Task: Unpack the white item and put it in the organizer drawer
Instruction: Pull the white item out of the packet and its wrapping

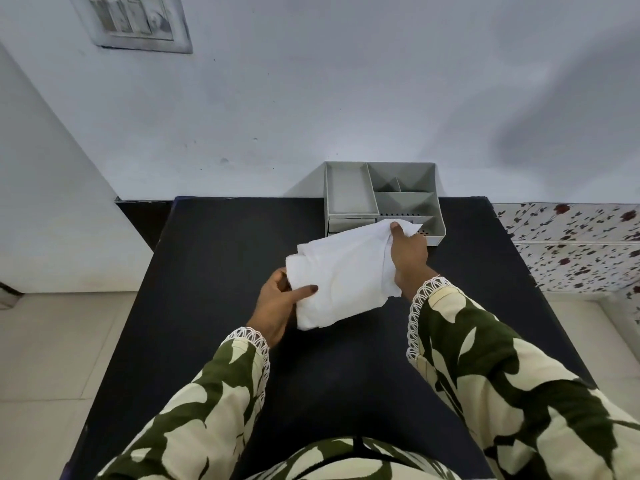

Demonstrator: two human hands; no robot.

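Observation:
A white soft folded item (346, 271) is held above the black table (214, 258), in front of the organizer. My left hand (277, 306) grips its near left corner, thumb on top. My right hand (408, 254) pinches its far right edge, close to the organizer's front. The grey organizer (349, 195) stands at the table's far edge against the wall, with several open compartments on top. A small drawer front (346, 224) shows low on its left side, partly hidden by the white item.
A pale wall rises right behind the organizer, with a switch plate (135, 22) high at the left. A floral-patterned surface (571, 244) lies to the table's right. Tiled floor (52, 341) shows on the left.

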